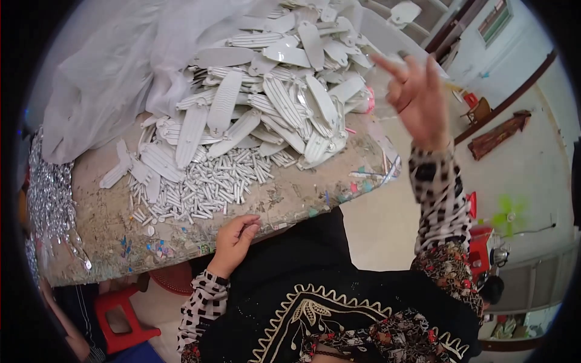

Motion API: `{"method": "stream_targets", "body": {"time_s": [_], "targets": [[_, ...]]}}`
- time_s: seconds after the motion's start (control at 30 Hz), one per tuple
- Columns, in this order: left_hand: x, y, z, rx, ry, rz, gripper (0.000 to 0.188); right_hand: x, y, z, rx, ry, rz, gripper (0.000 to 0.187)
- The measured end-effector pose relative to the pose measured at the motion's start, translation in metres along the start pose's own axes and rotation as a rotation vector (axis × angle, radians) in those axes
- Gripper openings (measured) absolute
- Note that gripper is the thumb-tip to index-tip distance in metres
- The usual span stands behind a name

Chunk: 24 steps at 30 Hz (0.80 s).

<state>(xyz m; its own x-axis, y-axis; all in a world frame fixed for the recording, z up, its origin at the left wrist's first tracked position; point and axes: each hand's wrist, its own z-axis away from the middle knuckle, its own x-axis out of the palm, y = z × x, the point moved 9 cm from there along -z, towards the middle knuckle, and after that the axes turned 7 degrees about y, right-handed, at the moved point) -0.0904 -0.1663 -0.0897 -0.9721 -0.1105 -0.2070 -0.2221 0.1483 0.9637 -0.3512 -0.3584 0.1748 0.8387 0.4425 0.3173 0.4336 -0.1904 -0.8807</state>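
Observation:
At the table's front edge, my left hand (235, 243) rests with its fingers curled and the thumb against them; whether something is between them is hidden. Raised on the right, away from the table, my right hand (417, 100) has its fingers spread and is slightly blurred, holding nothing I can see. Beyond its fingertips there is a white flat piece (404, 13), apart from the hand. A large heap of white ribbed plastic pieces (281, 100) covers the far part of the table. In front of it, nearer my left hand, lies a pile of small white cylinders (212, 184).
A translucent plastic sheet (109, 72) drapes over the worn table (290, 202) at the left, above silver tinsel (51, 187). Under the left edge stands a red stool (118, 314), with another person's arm (66, 323) beside it. A green fan (509, 216) is far right.

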Motion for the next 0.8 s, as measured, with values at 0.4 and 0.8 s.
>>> {"method": "stream_targets", "body": {"time_s": [0.4, 0.8], "targets": [[-0.004, -0.012, 0.004, 0.094, 0.0, -0.08, 0.027, 0.21, 0.185, 0.175, 0.181, -0.878, 0.116, 0.062], [-0.129, -0.01, 0.081, -0.203, 0.535, 0.205, 0.019, 0.169, 0.271, 0.181, 0.647, -0.575, 0.208, 0.033]]}}
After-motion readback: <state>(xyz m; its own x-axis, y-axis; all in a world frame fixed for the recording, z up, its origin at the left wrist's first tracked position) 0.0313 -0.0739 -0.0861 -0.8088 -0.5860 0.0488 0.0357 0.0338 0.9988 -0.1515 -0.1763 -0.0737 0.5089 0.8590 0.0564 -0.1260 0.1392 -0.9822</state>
